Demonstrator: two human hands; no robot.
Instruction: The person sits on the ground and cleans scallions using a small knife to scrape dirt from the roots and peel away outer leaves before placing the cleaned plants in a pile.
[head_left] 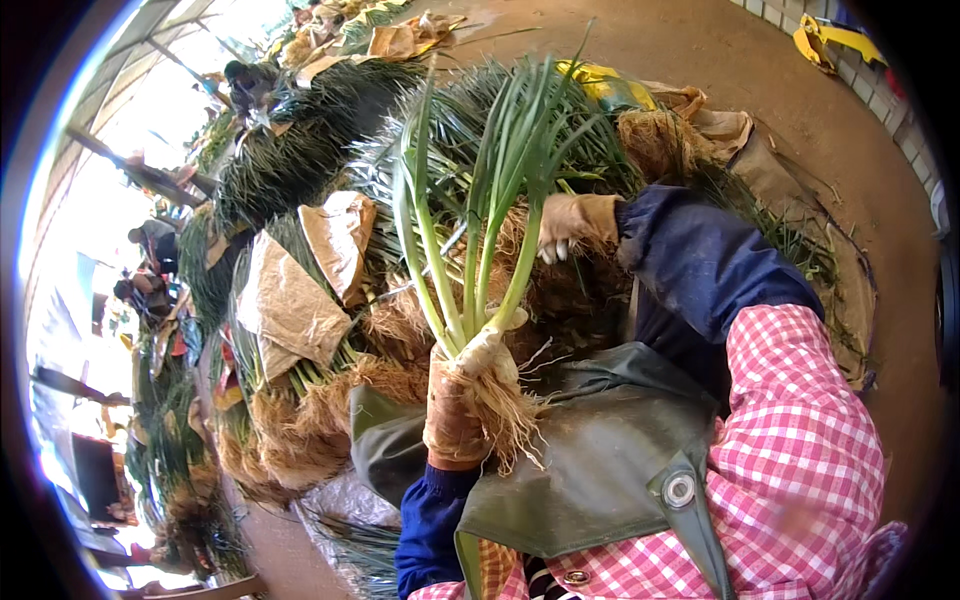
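Note:
My left hand (492,352), in a light glove with a brown cuff, is closed around a bunch of green onions (478,270). The onions stand upright above my lap, green leaves up, with pale roots (508,410) hanging over the hand. Beyond the leaves, my right hand (562,235), in a pale glove with a brown cuff, is at the edge of a large heap of green onions (500,110). Its fingers look curled; the leaves partly cover them, and whatever they may hold is hidden.
A dark green apron (590,460) covers my lap. Bundles of onions with roots outward (300,420) lie to the left, brown paper pieces (290,300) on them. A yellow bag (610,85) lies behind the heap. At the far right, a yellow object (840,42) lies by a tiled wall.

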